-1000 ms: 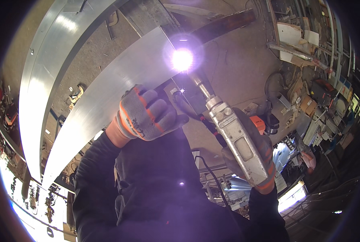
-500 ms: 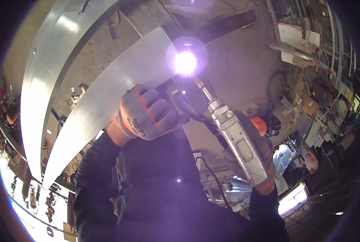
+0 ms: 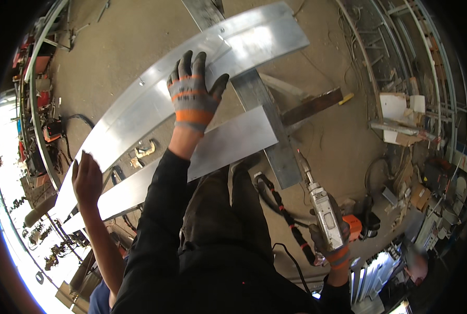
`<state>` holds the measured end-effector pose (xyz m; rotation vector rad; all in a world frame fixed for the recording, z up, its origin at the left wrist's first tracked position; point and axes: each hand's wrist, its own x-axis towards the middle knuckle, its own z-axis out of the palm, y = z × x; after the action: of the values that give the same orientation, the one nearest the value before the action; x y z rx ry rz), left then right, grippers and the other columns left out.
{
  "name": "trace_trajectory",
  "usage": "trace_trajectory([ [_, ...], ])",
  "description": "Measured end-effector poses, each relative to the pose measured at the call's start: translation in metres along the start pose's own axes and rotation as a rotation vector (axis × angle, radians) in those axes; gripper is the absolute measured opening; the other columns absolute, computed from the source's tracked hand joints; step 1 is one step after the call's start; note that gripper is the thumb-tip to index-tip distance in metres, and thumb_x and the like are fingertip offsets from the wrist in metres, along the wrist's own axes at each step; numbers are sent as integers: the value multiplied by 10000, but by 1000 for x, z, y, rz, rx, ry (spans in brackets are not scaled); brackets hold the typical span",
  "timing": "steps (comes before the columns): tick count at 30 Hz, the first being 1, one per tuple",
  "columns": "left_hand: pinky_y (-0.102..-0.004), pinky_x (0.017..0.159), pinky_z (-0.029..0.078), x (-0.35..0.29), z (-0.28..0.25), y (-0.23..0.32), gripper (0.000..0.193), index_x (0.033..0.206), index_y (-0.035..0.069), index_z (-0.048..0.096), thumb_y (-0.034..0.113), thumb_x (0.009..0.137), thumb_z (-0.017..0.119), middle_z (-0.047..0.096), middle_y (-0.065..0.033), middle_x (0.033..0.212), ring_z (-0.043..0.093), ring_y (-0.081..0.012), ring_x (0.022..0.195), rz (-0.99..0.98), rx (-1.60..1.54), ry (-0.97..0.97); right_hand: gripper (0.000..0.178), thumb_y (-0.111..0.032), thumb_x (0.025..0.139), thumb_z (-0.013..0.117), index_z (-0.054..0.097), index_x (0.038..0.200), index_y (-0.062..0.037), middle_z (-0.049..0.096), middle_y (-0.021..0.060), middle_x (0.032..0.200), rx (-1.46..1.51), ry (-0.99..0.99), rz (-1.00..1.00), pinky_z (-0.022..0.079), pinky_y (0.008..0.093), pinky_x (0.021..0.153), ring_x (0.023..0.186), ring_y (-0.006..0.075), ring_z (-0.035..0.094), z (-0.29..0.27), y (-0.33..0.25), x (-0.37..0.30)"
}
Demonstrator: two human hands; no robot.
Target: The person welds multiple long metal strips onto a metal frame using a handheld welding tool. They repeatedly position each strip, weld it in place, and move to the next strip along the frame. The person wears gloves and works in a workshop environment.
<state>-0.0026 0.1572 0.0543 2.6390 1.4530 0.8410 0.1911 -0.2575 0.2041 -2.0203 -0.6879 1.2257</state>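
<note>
My left hand (image 3: 194, 102), in a grey and orange glove, lies with fingers spread over a long shiny metal profile (image 3: 262, 39). Nearer to me, a flat metal strip (image 3: 238, 137) runs alongside it, the two drawing together at the far left. Both cross a dark flat steel bar (image 3: 283, 165). Off to the right, my gloved right hand (image 3: 337, 227) is wrapped round a silver hand-held welding gun (image 3: 325, 212). Its nozzle points up and away, apart from the metal, with a small red glow at the tip. A co-worker's bare hand (image 3: 87, 180) is at the profile's left end.
A rusty brown bar (image 3: 312, 107) lies beyond the steel bar. The gun's black and red cable (image 3: 291, 222) hangs beside my legs. An orange and black tool (image 3: 354, 226) sits right of my right hand. Metal racks and cardboard (image 3: 401, 118) line the right side.
The bright flash at the nozzle has gone out, and the gun has drawn back right from the strip. My left hand has opened and reached onto the profile. A co-worker's hand has appeared at left.
</note>
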Motion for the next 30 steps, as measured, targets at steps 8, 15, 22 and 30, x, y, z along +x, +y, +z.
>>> trace_trajectory([
  [8, -549, 1082, 552, 47, 3, -39, 649, 1423, 55, 650, 450, 943, 838, 729, -240, 1373, 696, -452, 1280, -174, 76, -509, 707, -71, 969, 822, 554, 1623, -38, 834, 135, 1213, -121, 107, -193, 651, 339, 850, 1000, 195, 809, -15, -22, -63],
  [15, -482, 1035, 599, 58, -12, -62, 804, 1397, -29, 636, 423, 821, 968, 785, -268, 1229, 761, -437, 1173, -208, -121, -486, 525, 10, 1018, 757, 640, 1528, -29, 804, 83, 1265, 1, 113, -172, 591, 279, 843, 992, 105, 725, -22, -20, -96],
  [22, -410, 864, 646, 40, -35, -74, 886, 1417, -58, 613, 396, 778, 1026, 803, -220, 1083, 811, -336, 970, -479, -427, -386, 497, 11, 1012, 776, 668, 1496, -28, 812, 69, 1220, 69, 158, -223, 573, 258, 779, 914, 70, 691, -20, -19, -117],
  [30, -471, 981, 620, 23, -28, -82, 881, 1445, -31, 593, 379, 789, 1013, 807, -232, 1162, 791, -416, 1089, -431, -320, -399, 368, 35, 1003, 771, 741, 1367, -8, 830, 44, 1119, -82, 205, -229, 563, 272, 697, 795, 62, 673, -18, -29, -115],
])
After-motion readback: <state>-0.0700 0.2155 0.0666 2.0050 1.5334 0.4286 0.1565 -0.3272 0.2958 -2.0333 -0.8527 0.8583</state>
